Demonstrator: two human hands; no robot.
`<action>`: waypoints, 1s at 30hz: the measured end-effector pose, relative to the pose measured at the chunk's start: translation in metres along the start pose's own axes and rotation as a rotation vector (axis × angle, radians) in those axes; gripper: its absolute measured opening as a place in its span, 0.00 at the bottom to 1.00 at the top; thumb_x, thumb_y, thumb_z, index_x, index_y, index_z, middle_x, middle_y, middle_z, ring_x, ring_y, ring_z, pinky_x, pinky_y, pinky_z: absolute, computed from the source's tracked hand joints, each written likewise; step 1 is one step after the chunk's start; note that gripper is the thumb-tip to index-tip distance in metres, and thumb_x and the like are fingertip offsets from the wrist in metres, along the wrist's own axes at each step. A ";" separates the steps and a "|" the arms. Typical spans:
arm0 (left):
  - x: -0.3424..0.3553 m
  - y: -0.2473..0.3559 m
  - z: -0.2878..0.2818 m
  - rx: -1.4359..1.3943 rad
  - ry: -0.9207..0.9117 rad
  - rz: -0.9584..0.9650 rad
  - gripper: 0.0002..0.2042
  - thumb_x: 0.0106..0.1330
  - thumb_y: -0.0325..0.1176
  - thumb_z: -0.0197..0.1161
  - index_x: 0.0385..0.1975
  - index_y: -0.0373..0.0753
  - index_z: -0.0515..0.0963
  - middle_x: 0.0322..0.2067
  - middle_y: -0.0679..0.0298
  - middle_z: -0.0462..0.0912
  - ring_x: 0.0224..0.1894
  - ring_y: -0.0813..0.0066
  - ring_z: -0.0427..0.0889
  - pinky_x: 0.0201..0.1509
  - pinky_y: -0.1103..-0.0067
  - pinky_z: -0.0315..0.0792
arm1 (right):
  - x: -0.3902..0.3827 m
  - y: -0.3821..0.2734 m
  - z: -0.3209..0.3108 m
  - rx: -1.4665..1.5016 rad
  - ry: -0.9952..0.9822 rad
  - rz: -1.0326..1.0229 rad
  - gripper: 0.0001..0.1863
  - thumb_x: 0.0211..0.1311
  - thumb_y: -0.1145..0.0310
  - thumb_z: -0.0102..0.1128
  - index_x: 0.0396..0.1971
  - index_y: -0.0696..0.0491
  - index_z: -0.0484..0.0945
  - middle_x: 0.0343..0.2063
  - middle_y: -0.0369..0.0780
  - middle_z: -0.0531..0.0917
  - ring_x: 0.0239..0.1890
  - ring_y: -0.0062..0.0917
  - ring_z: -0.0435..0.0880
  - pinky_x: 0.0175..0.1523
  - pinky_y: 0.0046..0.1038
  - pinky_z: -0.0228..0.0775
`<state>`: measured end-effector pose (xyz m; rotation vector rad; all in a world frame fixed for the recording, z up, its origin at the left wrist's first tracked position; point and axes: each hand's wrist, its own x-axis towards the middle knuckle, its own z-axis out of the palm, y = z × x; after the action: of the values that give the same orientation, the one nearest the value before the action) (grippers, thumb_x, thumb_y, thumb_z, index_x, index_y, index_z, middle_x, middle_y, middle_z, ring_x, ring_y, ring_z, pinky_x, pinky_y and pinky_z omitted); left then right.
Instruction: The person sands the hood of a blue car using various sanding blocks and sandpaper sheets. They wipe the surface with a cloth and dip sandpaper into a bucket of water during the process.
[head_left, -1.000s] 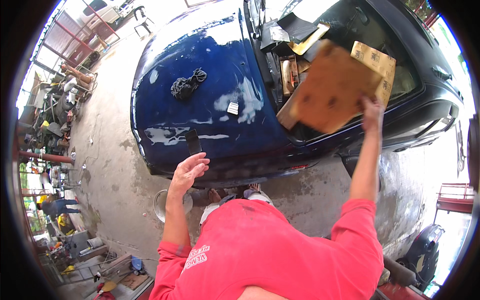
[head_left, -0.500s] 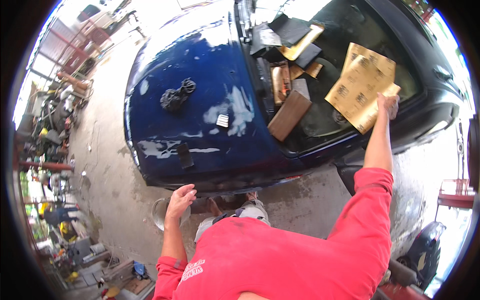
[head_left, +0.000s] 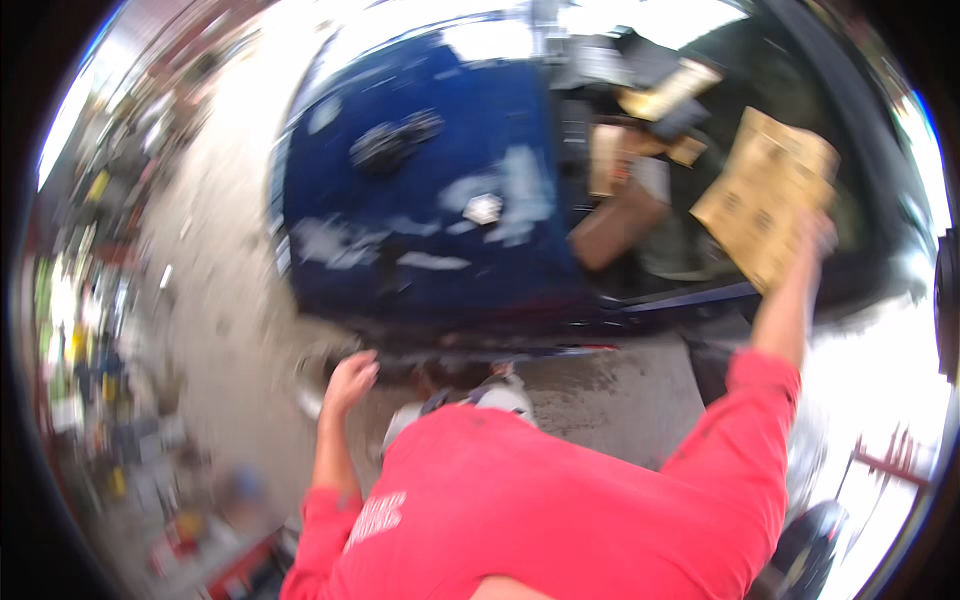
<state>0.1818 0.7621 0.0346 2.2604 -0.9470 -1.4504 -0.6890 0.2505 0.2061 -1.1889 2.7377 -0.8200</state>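
Note:
My right hand grips the lower right edge of a tan, dark-printed sheet of sandpaper, held over the windscreen of a dark blue car. My left hand hangs beside the car's near edge, loosely bent and seemingly holding nothing; motion smears its fingers. A brown block lies at the base of the glass. Around it are a tan folded piece, a yellow strip and dark sheets.
Sanded-looking pale patches mark the blue bonnet. On it sit a crumpled black rag and a small white pad. A side mirror juts out near my right arm. Blurred clutter lines the left side.
The whole view has shifted and blurred, with the car now farther right. My right hand still holds the sandpaper, which looks more bunched together. The left hand stays low beside the car.

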 end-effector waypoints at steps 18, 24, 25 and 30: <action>-0.098 -0.321 0.070 -0.237 0.054 -0.527 0.10 0.67 0.36 0.70 0.43 0.43 0.91 0.31 0.56 0.92 0.29 0.59 0.92 0.33 0.62 0.87 | -0.502 -0.182 -0.050 0.928 -0.768 -0.552 0.30 0.73 0.69 0.74 0.71 0.58 0.75 0.65 0.47 0.83 0.57 0.32 0.86 0.56 0.35 0.85; -0.004 -0.396 -0.020 -0.195 0.307 -0.276 0.21 0.67 0.40 0.72 0.58 0.40 0.87 0.47 0.55 0.94 0.42 0.62 0.94 0.47 0.64 0.87 | -0.592 -0.226 -0.055 0.661 -0.869 -0.661 0.33 0.74 0.77 0.70 0.76 0.53 0.73 0.69 0.44 0.82 0.63 0.31 0.84 0.65 0.35 0.81; 0.009 -0.406 -0.034 -0.165 0.357 -0.237 0.21 0.67 0.41 0.73 0.58 0.40 0.87 0.52 0.53 0.92 0.55 0.60 0.92 0.61 0.65 0.84 | -0.605 -0.232 -0.054 0.668 -0.881 -0.635 0.31 0.75 0.76 0.70 0.76 0.52 0.74 0.68 0.44 0.82 0.62 0.30 0.84 0.63 0.34 0.81; 0.068 -0.459 -0.113 -0.184 0.292 -0.220 0.22 0.71 0.39 0.69 0.62 0.38 0.85 0.51 0.49 0.92 0.55 0.59 0.91 0.62 0.66 0.83 | -0.661 -0.253 -0.043 0.610 -1.069 -0.515 0.44 0.66 0.85 0.70 0.81 0.50 0.66 0.76 0.41 0.74 0.73 0.32 0.76 0.78 0.41 0.68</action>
<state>0.4705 1.0450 -0.2191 2.4063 -0.4704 -1.1851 -0.0656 0.5836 0.2583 -1.5409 1.2486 -0.6608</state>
